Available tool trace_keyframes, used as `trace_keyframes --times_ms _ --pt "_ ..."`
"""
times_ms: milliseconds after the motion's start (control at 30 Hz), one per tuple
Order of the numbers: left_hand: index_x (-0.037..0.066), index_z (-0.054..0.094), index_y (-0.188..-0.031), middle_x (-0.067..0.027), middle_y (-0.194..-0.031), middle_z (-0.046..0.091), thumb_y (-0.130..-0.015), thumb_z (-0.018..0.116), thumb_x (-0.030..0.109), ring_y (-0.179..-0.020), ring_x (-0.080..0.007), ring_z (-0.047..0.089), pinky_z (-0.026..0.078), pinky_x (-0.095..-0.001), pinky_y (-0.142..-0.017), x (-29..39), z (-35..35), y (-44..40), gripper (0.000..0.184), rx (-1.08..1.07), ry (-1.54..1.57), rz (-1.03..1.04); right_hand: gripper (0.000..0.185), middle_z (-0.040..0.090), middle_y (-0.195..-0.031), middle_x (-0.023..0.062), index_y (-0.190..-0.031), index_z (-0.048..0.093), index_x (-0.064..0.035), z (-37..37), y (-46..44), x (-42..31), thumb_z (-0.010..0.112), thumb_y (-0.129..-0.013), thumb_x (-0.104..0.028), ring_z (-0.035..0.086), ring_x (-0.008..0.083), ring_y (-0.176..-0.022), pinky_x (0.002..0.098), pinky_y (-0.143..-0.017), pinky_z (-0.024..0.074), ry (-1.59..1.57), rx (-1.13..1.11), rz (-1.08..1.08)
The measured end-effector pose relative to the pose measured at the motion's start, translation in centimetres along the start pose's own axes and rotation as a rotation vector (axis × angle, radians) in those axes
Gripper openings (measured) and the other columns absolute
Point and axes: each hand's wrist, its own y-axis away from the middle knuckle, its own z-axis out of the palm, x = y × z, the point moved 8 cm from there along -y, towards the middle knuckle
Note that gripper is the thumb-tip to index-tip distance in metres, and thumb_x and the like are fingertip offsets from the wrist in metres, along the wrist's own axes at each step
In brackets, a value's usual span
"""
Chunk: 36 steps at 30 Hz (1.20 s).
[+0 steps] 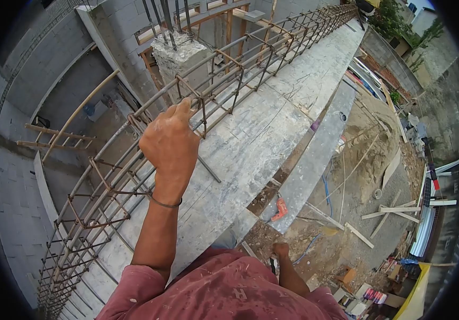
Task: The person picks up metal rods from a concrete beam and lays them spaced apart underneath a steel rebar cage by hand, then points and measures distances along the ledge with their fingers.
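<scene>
A long rebar cage (235, 69) of tied rods and stirrups runs diagonally over a grey concrete-stained board (251, 133). My left hand (171, 133) reaches up to the cage, its fingers bent round a rod near a stirrup; a thin dark band circles the wrist. A loose short bar (209, 169) lies on the board just right of that wrist. Low at my right side, my right hand (280, 249) is closed around a dark tool (274, 264), which is small and hard to make out.
Behind the cage stands a rough concrete column (179, 58) with upright bars. A narrow metal plank (315, 154) carries an orange drill (280, 209). Below are a sand heap (368, 138), crossed timber pieces (392, 210) and, at left, a wooden ladder (59, 136).
</scene>
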Motion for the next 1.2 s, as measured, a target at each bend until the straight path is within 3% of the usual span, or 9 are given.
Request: trace_keyframes --times_ms 200,533,733,900,1000,1033,1100,1167,1200 --pt "0.020 0.081 -0.116 -0.0031 -0.099 0.081 -0.080 0.074 -0.004 -0.081 -0.0256 0.076 0.057 -0.0373 -0.066 0.1 0.3 0.3 0.044 -0.036 -0.005 0.017 0.017 0.073 -0.076 0.0109 -0.099 0.073 -0.0006 -7.1 -0.3 -10.7 0.068 -0.098 -0.016 0.068 0.0196 -0.061 0.0344 -0.054 0.0555 -0.181 -0.034 -0.089" --pt "0.024 0.081 -0.121 -0.0017 -0.102 0.082 -0.093 0.075 0.007 -0.081 -0.0244 0.078 0.057 -0.0380 -0.065 -0.1 1.0 0.7 0.033 -0.073 -0.081 -0.012 0.031 0.076 -0.080 0.0257 -0.092 0.079 0.0055 -15.8 4.9 -7.0 0.073 -0.080 -0.023 0.079 0.0348 -0.076 0.0461 -0.070 0.0586 -0.042 0.275 0.034" --pt "0.025 0.080 -0.126 -0.0031 -0.107 0.082 -0.097 0.074 0.013 -0.088 -0.0251 0.079 0.059 -0.0393 -0.070 -0.4 1.4 1.0 0.032 -0.088 -0.101 -0.023 0.028 0.076 -0.080 0.0237 -0.092 0.076 0.0069 -15.1 5.0 0.0 0.071 -0.082 -0.019 0.077 0.0352 -0.074 0.0460 -0.063 0.0561 0.092 0.243 -0.025" --pt "0.022 0.079 -0.127 -0.0039 -0.110 0.082 -0.100 0.072 0.015 -0.092 -0.0273 0.079 0.060 -0.0404 -0.074 -0.7 1.5 1.4 0.029 -0.078 -0.158 0.007 0.027 0.075 -0.085 0.0285 -0.090 0.077 0.0041 -16.8 1.5 1.7 0.070 -0.084 -0.022 0.077 0.0401 -0.080 0.0487 -0.070 0.0591 -0.156 0.104 0.293" --pt "0.016 0.078 -0.128 -0.0052 -0.113 0.082 -0.103 0.071 0.020 -0.095 -0.0302 0.079 0.060 -0.0428 -0.083 -0.4 1.5 1.4 0.027 -0.099 -0.174 -0.044 0.031 0.073 -0.091 0.0336 -0.090 0.076 0.0067 -13.5 -15.0 10.8 0.071 -0.083 -0.023 0.077 0.0429 -0.082 0.0502 -0.072 0.0591 0.329 0.008 -0.078" --pt "0.014 0.078 -0.128 -0.0052 -0.112 0.082 -0.103 0.071 0.022 -0.096 -0.0309 0.078 0.060 -0.0437 -0.086 0.5 1.3 1.2 0.027 -0.080 -0.245 0.014 0.034 0.074 -0.092 0.0338 -0.088 0.075 0.0093 -16.8 -12.4 6.1 0.073 -0.083 -0.024 0.077 0.0420 -0.082 0.0496 -0.072 0.0596 0.111 0.143 0.140" --pt "0.009 0.077 -0.122 -0.0066 -0.110 0.081 -0.103 0.070 0.024 -0.098 -0.0329 0.076 0.057 -0.0466 -0.095 1.2 1.6 1.3 0.025 -0.056 -0.357 0.096 0.028 0.072 -0.068 0.0162 -0.074 0.074 -0.0023 -18.1 -15.5 2.4 0.062 -0.090 -0.022 0.073 0.0303 -0.063 0.0478 -0.058 0.0556 0.451 0.110 -0.056" --pt "0.008 0.075 -0.115 -0.0090 -0.106 0.080 -0.103 0.070 0.023 -0.095 -0.0345 0.074 0.057 -0.0469 -0.097 2.7 2.0 0.9 0.021 -0.066 -0.462 0.003 0.034 0.075 -0.076 0.0248 -0.078 0.077 0.0031 -19.2 -16.1 -4.9 0.074 -0.080 -0.031 0.077 0.0378 -0.072 0.0480 -0.068 0.0594 0.261 -0.176 -0.244" --pt "0.007 0.073 -0.109 -0.0113 -0.102 0.078 -0.102 0.071 0.022 -0.092 -0.0361 0.073 0.057 -0.0473 -0.098 3.2 2.0 0.6 0.017 -0.096 -0.498 -0.058 0.031 0.077 -0.075 0.0163 -0.078 0.082 -0.0080 -17.2 -19.9 -4.6 0.074 -0.080 -0.038 0.078 0.0318 -0.073 0.0443 -0.066 0.0590 0.825 -0.277 -0.461"
